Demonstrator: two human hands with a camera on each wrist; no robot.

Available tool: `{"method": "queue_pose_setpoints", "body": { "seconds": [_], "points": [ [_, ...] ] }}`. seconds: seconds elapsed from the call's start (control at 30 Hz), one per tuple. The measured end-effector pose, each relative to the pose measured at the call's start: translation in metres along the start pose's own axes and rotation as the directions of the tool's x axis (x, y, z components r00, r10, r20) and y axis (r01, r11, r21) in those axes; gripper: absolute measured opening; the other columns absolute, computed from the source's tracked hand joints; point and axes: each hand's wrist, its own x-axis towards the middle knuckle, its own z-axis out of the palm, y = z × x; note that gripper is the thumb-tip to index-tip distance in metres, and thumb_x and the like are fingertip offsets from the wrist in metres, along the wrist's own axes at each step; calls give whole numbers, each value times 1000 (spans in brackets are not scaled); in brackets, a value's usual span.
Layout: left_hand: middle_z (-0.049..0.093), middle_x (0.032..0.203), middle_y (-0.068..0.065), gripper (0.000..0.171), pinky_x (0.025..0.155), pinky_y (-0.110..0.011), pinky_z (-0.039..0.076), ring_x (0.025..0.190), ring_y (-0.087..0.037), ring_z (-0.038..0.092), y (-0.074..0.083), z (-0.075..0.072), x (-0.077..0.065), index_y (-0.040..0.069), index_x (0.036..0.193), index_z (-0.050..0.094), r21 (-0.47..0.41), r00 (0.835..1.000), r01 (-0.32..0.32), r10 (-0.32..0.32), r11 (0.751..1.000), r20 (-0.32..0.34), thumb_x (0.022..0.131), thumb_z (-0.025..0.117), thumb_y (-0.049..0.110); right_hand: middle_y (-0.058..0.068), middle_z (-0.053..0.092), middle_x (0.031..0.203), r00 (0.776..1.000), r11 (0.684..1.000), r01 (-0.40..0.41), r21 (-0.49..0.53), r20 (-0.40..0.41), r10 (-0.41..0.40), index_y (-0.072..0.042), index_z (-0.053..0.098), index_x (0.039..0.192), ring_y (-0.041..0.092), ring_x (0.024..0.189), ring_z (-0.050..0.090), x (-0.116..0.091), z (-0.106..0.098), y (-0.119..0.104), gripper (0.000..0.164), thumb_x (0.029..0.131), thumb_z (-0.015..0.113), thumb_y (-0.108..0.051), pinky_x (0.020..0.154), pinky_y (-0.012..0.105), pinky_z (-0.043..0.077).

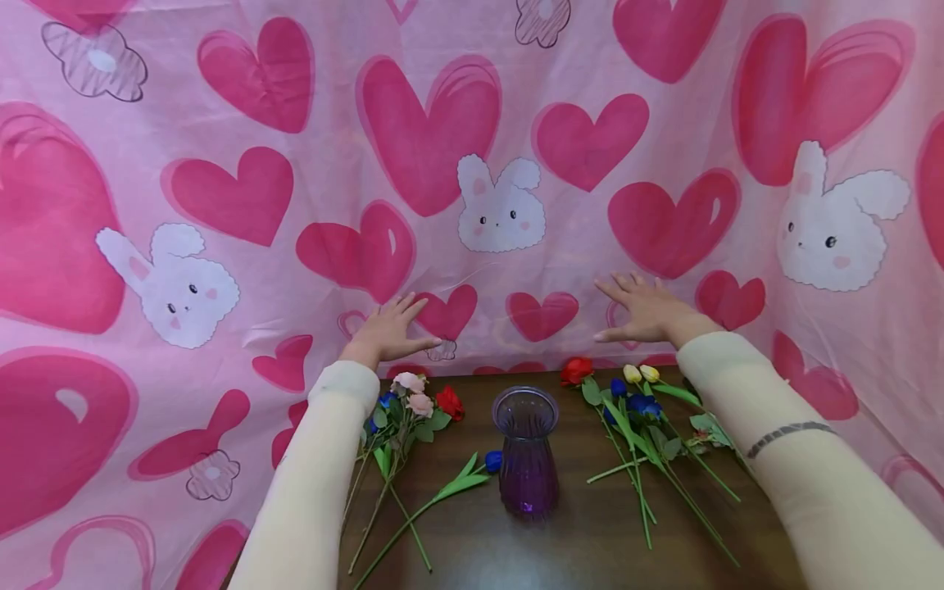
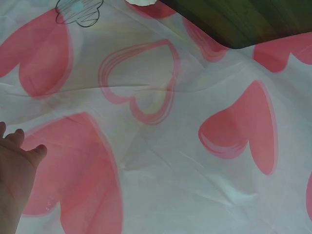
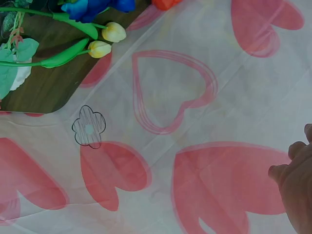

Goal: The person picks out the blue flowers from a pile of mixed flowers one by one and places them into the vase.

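Note:
Both hands are raised with fingers spread and hold nothing. In the head view my left hand (image 1: 389, 332) is above the left flower bunch, its thumb pointing inward. My right hand (image 1: 643, 311) is held over the right bunch in the same way. Between the bunches a purple glass vase (image 1: 527, 459) stands upright on the dark wooden table (image 1: 472, 549). The left bunch has pink roses (image 1: 409, 383), a red rose (image 1: 450, 403) and a blue tulip (image 1: 492, 461) lying toward the vase. On the right lie another red rose (image 1: 576, 371), blue flowers (image 1: 643, 405) and yellow-white tulips (image 3: 114, 32).
A pink cloth (image 1: 472, 270) printed with hearts and white rabbits hangs behind the table and along both sides. Long green stems (image 1: 682, 500) point toward the table's near side. The table's rounded corner (image 2: 236, 41) shows in the left wrist view.

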Motion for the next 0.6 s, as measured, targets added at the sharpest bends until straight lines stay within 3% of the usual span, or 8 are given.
{"method": "queue_pose_setpoints", "body": {
  "seconds": [0.6],
  "points": [
    [20,160,-9,95,112,-60,12,145,-36,14,3,-3,-13,23,156,21,-72,999,-36,35,997,-23,82,57,69,24,11,158,999,996,8,93,-49,-4,-17,15,157,50,141,3,-20,-11,1,108,76,70,-62,106,70,0]
  ]
}}
